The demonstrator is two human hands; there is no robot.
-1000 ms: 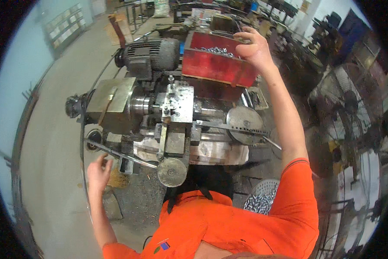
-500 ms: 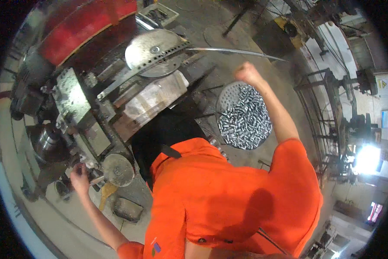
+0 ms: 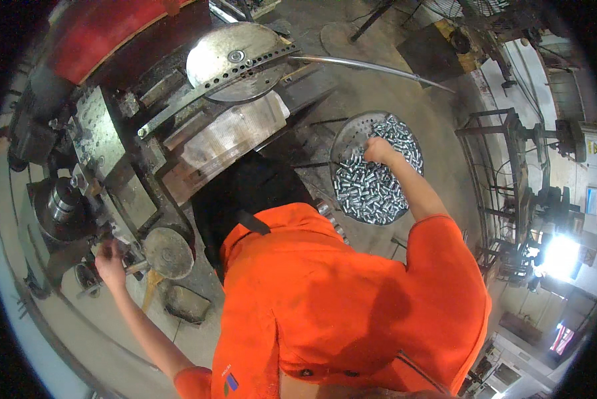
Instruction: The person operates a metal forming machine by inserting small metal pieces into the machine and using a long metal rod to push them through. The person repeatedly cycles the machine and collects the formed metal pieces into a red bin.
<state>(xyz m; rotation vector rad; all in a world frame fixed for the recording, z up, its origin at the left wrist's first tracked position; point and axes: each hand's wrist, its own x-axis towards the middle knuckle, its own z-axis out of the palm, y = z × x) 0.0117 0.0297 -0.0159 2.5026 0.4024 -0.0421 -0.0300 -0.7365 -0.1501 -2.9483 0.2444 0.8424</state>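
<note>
My right hand (image 3: 381, 151) is at the round tray (image 3: 350, 136) on the right, over the heap of short shiny metal cylinders (image 3: 371, 193). Its fingers are curled together at the pile's edge; what they hold, if anything, is hidden. On the left, my left hand (image 3: 111, 265) is at the machine, beside a short metal bar (image 3: 137, 267) and a round handwheel (image 3: 169, 253). Its fingers look bent and closed, but what lies in them cannot be made out. A chuck-like metal spindle (image 3: 62, 201) sits just beyond this hand.
Ahead stand a round metal plate (image 3: 219, 56) with a perforated bar (image 3: 212, 90) across it, and a long metal rod (image 3: 378, 68). A small grimy bin (image 3: 187, 304) sits below the handwheel. A metal rack (image 3: 488, 166) stands at the right.
My right hand has come down from beyond the tray's far edge to the cylinders. My left hand stays by the bar and handwheel. The whole view has shifted slightly.
</note>
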